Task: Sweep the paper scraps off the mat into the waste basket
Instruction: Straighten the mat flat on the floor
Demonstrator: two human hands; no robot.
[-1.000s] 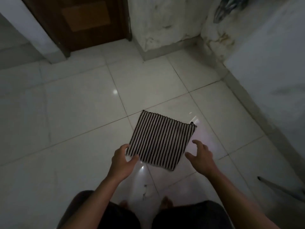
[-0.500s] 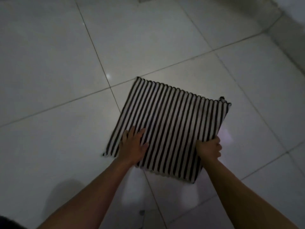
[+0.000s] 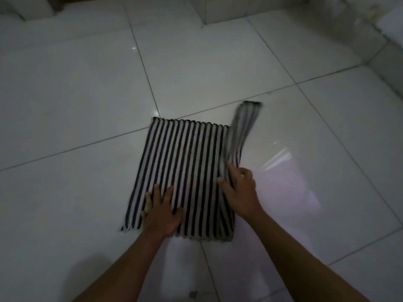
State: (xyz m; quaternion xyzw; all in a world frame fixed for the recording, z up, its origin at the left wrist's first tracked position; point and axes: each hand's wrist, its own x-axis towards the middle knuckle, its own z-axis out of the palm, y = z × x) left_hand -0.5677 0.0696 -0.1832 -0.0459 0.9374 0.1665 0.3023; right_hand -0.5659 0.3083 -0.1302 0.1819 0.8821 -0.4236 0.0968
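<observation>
A black-and-white striped mat (image 3: pixel 187 162) lies on the white tiled floor in the middle of the head view. My left hand (image 3: pixel 161 212) presses flat on its near left part, fingers spread. My right hand (image 3: pixel 239 190) grips the mat's right edge, which is lifted and folded up into a blurred strip rising toward the far right. No paper scraps and no waste basket show in the frame.
Glossy white floor tiles (image 3: pixel 76 94) surround the mat on all sides. A wall base and corner (image 3: pixel 218 12) run along the top, and a wall foot (image 3: pixel 388 68) stands at the far right. A small dark speck (image 3: pixel 193 293) lies on the floor near me.
The mat went from held in the air to lying on the floor. My left hand now presses it down, and my right hand has lifted the right edge upward.
</observation>
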